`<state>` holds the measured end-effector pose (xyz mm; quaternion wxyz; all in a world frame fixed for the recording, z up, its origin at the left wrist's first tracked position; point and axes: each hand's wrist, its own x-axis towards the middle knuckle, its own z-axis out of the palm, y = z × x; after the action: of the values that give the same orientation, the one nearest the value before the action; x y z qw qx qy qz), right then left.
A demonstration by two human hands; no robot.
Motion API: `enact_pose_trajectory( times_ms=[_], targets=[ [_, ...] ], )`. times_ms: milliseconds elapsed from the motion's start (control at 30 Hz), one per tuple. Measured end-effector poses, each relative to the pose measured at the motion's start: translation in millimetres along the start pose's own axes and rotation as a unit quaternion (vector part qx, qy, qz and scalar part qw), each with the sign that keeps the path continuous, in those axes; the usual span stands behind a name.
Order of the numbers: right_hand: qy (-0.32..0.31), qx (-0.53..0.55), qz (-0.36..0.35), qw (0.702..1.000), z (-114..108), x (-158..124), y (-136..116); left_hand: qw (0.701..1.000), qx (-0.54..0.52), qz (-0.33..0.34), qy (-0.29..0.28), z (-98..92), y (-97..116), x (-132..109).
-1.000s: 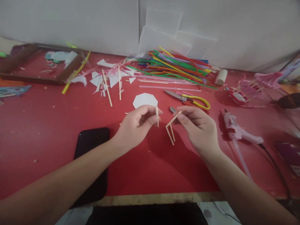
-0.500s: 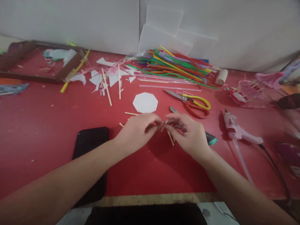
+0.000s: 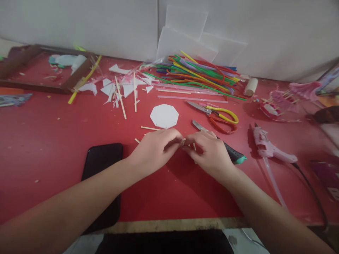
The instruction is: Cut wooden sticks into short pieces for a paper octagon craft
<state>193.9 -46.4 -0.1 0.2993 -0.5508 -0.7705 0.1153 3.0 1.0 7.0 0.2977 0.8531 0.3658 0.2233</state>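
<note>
My left hand is closed in a pinch on short wooden sticks, whose pale ends show at the fingertips. My right hand meets it there, thumb and finger pressed to the same pieces. How many sticks are held is hidden by the fingers. More sticks lie on the table beneath the right hand, and others poke out behind the left hand. Just beyond the hands lies a white octagonal disc with small holes near its rim. A utility knife rests partly under the right hand.
Scissors lie beyond the knife. A pink glue gun with its cord is at the right, a black phone at the left. Colourful pipe cleaners, white scraps and a brown frame line the back.
My fingertips have come closer together around the sticks. The right hand has shifted slightly left and down, covering more of the sticks beneath and uncovering more of the knife.
</note>
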Motion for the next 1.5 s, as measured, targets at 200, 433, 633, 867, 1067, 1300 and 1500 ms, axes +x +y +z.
enact_pose_trajectory(
  times_ms=[200, 433, 633, 867, 1067, 1300, 1500],
  targets=[
    [-0.002, -0.010, 0.026, 1.000, 0.3, 0.8, -0.5, 1.000, 0.008, 0.008, 0.008, 1.5, 0.2, -0.7],
    [-0.013, -0.006, -0.002, 1.000, 4.0, 1.2, 2.2, 0.999, -0.033, -0.009, 0.014, 1.5, 0.2, -1.0],
    [-0.023, -0.016, -0.015, 0.999, 3.5, 1.4, 3.7, 0.999, -0.039, -0.012, 0.013, 1.4, 0.4, -1.0],
    [-0.025, -0.013, -0.033, 0.999, 3.3, 2.8, 3.2, 0.996, -0.073, -0.043, 0.019, 3.5, -2.9, 0.3],
    [-0.014, -0.021, -0.040, 0.999, 3.6, 3.8, 1.3, 0.999, -0.032, 0.005, 0.030, 2.2, -0.2, 1.8],
    [-0.006, -0.011, -0.042, 0.999, 4.5, 4.7, 1.0, 0.999, -0.035, 0.007, 0.032, 2.4, 1.0, 0.4],
    [-0.010, 0.018, -0.030, 0.999, 3.2, 4.5, -2.4, 0.977, -0.177, -0.116, -0.003, -0.2, 4.4, 3.0]
  ],
)
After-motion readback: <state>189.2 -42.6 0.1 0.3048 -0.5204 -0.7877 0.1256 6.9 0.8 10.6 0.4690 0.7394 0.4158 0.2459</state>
